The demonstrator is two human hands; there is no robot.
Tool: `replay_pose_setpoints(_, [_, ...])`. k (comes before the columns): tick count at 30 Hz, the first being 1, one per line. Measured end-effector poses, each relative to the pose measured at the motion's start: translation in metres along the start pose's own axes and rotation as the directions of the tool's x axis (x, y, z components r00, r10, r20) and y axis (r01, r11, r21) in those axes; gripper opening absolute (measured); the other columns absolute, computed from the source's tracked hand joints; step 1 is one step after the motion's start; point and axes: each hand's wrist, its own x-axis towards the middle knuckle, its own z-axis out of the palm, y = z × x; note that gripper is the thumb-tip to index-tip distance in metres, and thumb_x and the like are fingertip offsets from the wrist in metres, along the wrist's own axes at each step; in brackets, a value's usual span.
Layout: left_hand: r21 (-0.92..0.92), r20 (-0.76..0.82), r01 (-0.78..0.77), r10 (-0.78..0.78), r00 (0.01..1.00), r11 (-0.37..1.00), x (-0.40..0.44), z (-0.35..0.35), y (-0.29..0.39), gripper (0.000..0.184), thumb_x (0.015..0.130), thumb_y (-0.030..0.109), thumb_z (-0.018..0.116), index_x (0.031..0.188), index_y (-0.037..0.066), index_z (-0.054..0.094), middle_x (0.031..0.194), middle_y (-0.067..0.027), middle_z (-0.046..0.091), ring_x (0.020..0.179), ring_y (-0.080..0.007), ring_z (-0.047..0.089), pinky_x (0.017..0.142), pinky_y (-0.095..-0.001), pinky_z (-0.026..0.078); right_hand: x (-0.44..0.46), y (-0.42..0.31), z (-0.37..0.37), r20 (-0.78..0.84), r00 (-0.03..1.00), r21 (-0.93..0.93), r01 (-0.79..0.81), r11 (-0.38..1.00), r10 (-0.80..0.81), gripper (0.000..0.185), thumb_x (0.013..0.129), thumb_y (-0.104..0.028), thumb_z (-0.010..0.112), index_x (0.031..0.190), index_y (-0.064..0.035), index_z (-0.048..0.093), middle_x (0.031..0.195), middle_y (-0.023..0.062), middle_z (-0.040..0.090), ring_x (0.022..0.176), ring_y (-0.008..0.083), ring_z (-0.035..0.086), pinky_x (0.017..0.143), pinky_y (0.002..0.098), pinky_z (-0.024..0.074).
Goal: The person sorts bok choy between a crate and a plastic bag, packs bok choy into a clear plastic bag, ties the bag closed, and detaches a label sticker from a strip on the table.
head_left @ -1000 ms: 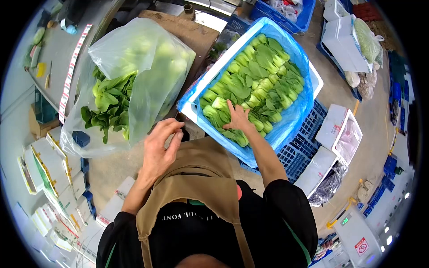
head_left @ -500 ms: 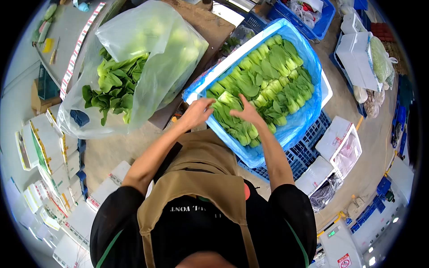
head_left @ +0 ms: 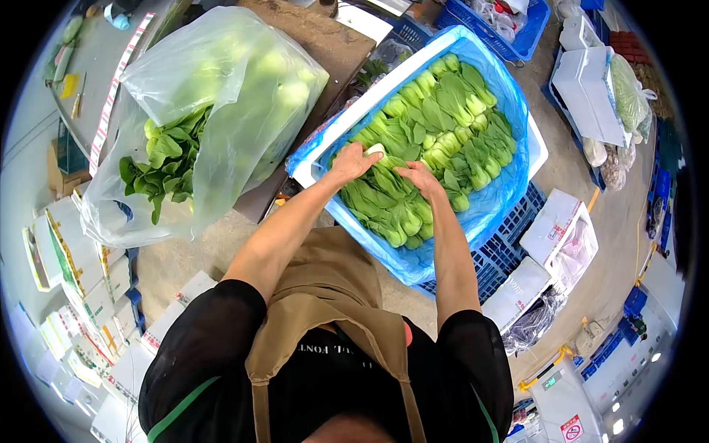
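My left hand [head_left: 353,164] is closed around the pale base of a bok choy [head_left: 377,150] at the near-left side of a foam box lined with blue plastic [head_left: 511,100]. At the leafy side of that same bok choy, my right hand [head_left: 421,179] has its fingers curled in against the leaves; its fingertips are partly hidden. Rows of bok choy [head_left: 447,144] fill the box, bases and leaves alternating. To the left, a large clear plastic bag [head_left: 251,148] holds more bok choy, with dark leaves [head_left: 173,148] showing at its mouth.
The bag rests on a brown tabletop [head_left: 325,33]. Under the foam box is a blue plastic crate [head_left: 509,229]. White foam boxes [head_left: 554,229] stand to the right, and a blue basket [head_left: 528,40] with bagged goods sits behind. Stacked cartons [head_left: 81,258] line the left.
My left hand has moved right and closed on the base of a bok choy. My right hand has shifted slightly right, its spread fingers now drawn in against the leaves.
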Motion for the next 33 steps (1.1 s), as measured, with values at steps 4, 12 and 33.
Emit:
replay_pose_setpoints(4, [-0.258, 0.049, 0.048, -0.036, 0.998, 0.965, 0.009, 0.007, 0.002, 0.045, 0.084, 0.026, 0.068, 0.111, -0.008, 0.057, 0.083, -0.0177, 0.068, 0.066, -0.023, 0.067, 0.063, -0.0344, 0.052, -0.011, -0.008, -0.007, 0.09, 0.996, 0.048, 0.01, 0.999, -0.015, 0.042, 0.083, -0.028, 0.07, 0.111, 0.0035, 0.065, 0.102, 0.008, 0.067, 0.091, 0.0156, 0.06, 0.083, 0.029, 0.0451])
replay_pose_setpoints(12, [0.011, -0.022, -0.128, 0.129, 0.991, 0.992, 0.021, 0.021, -0.019, 0.049, 0.075, 0.027, 0.063, 0.114, -0.002, 0.055, 0.112, -0.0257, 0.061, 0.107, -0.0381, 0.059, 0.092, -0.0419, 0.046, 0.0, 0.004, -0.015, 0.107, 0.972, -0.213, 0.229, 0.95, -0.21, 0.047, 0.08, -0.031, 0.071, 0.11, 0.0048, 0.065, 0.098, 0.0099, 0.069, 0.086, 0.0179, 0.059, 0.081, 0.0346, 0.0468])
replay_pose_setpoints(33, [0.738, 0.386, -0.512, 0.348, 0.855, 0.44, 0.03, -0.081, 0.1, 0.025, 0.066, 0.02, 0.061, 0.088, 0.012, 0.069, 0.078, -0.0143, 0.067, 0.078, -0.0317, 0.068, 0.07, -0.0446, 0.055, 0.004, 0.038, -0.027, 0.059, 0.952, -0.049, 0.304, 0.952, -0.301, 0.022, 0.084, -0.013, 0.064, 0.099, 0.0016, 0.067, 0.071, 0.0, 0.059, 0.064, 0.009, 0.048, 0.058, 0.0267, 0.0399])
